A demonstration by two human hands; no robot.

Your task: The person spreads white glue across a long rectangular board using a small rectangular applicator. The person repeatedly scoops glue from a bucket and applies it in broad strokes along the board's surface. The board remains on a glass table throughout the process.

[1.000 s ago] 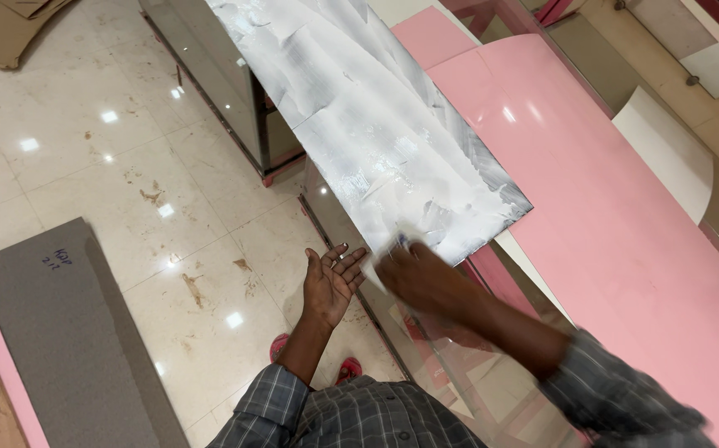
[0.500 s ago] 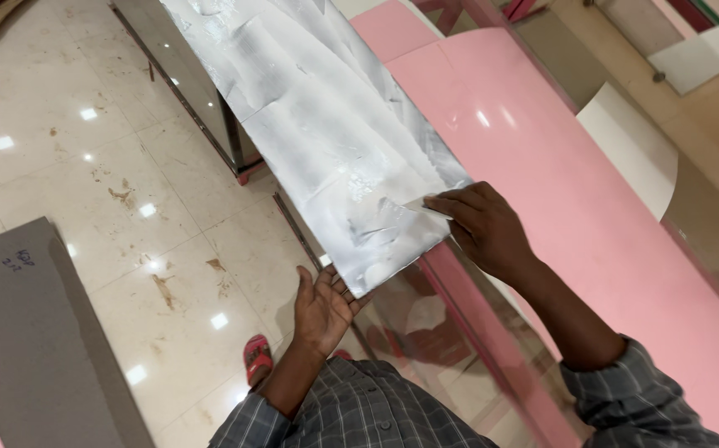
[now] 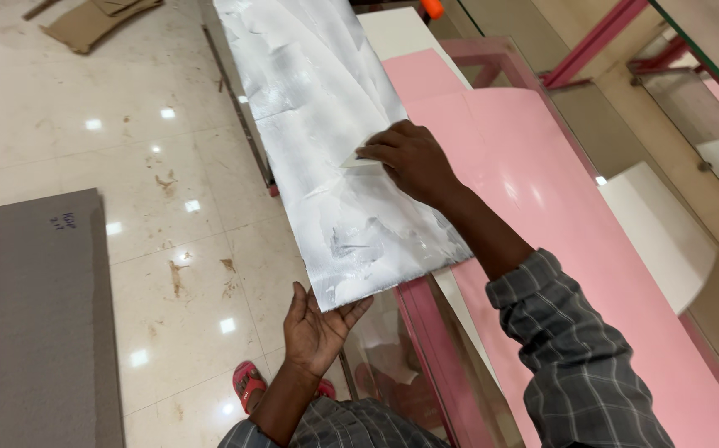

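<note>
The long white-smeared panel [image 3: 326, 158] lay tilted across the edge of the pink counter [image 3: 533, 199], its near end jutting out over the glossy tiled floor [image 3: 127, 166], and you pressed a small pale scraper [image 3: 363, 163] flat against its coated face. Your right hand [image 3: 409, 158] had its fingers pinched around that scraper near the panel's middle, while your left hand [image 3: 316, 325] was spread open under the panel's near corner, fingertips touching its edge. A grey board [image 3: 52, 315] lay on the floor to your left, well apart from the panel.
</note>
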